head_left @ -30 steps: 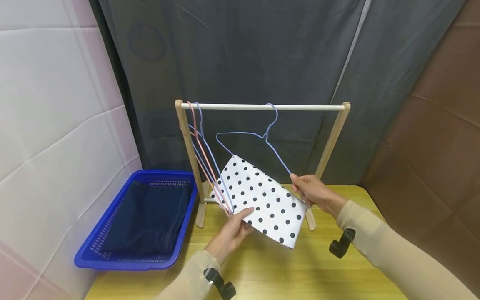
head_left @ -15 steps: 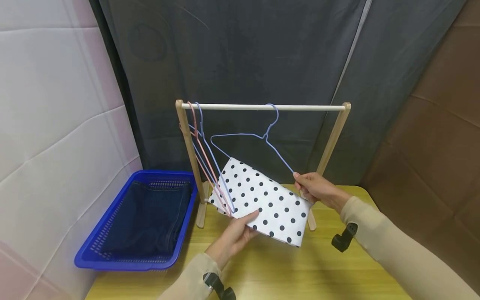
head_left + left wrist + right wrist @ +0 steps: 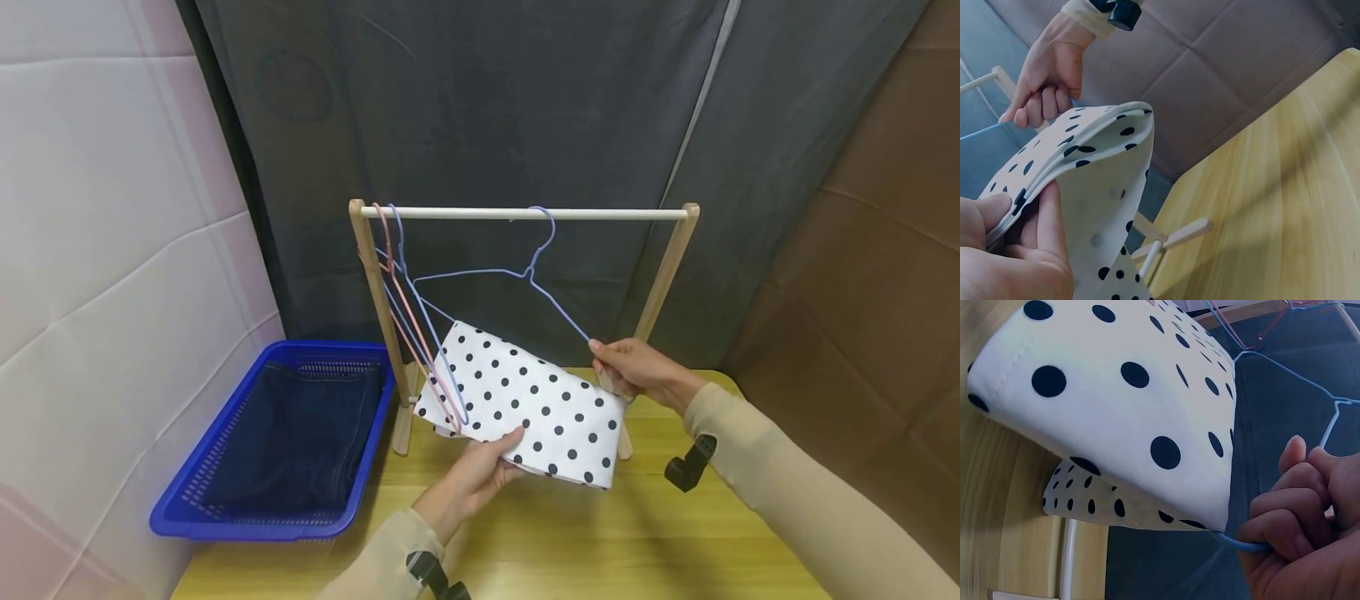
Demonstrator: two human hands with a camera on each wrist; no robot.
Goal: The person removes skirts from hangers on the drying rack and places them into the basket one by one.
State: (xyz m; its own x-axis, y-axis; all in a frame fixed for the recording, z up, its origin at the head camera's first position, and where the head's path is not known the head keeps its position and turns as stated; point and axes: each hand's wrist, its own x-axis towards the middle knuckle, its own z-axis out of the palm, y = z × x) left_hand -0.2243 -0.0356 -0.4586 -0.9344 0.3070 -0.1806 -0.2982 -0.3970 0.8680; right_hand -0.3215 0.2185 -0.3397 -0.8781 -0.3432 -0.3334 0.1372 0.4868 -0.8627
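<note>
A folded white cloth with black dots [image 3: 528,400] hangs tilted over the lower bar of a blue hanger [image 3: 561,309], whose hook sits on the rack's white rail. My left hand [image 3: 474,485] pinches the cloth's lower edge, thumb in front and fingers behind. In the left wrist view, the folded layers [image 3: 1069,147] stand apart beyond those fingers. My right hand [image 3: 637,367] grips the hanger's right corner, its fingers curled round the wire. In the right wrist view, the blue bar [image 3: 1229,542] runs from that hand into the fold of the cloth, which hides the rest.
Pink and blue hangers [image 3: 405,292] hang at the rack's left end, their lower corners overlapping the cloth's left part. A blue basket [image 3: 247,532] holding folded dark jeans [image 3: 300,442] stands left of the wooden rack [image 3: 665,275]. A dark curtain [image 3: 480,108] hangs behind.
Both hands have shifted slightly right, the right one also a little up. The cloth's right end has moved right and it tilts less steeply. The hanger's left corner has swung left.
</note>
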